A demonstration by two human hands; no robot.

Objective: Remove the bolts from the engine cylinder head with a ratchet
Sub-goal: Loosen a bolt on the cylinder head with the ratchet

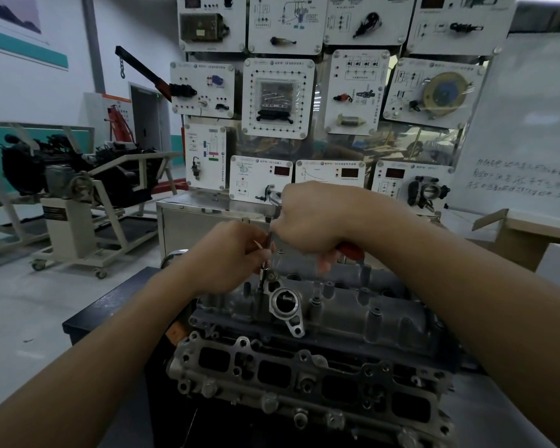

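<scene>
Fingers (256,252) of your left hand (230,257) pinching extension bar (265,265), steadying it over hidden bolt at far-left of cylinder head (337,318) on bench (110,305). Your right hand (314,218) clenching ratchet (276,198) handle. Step: likely loosening. Next: swinging handle, keeping bar seated.

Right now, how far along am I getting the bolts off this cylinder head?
Done: no removed bolts visible. In hand: right hand grips the ratchet, left hand pinches its extension, set down at the far side of the cylinder head. Left: that bolt, plus others I cannot count.
</scene>
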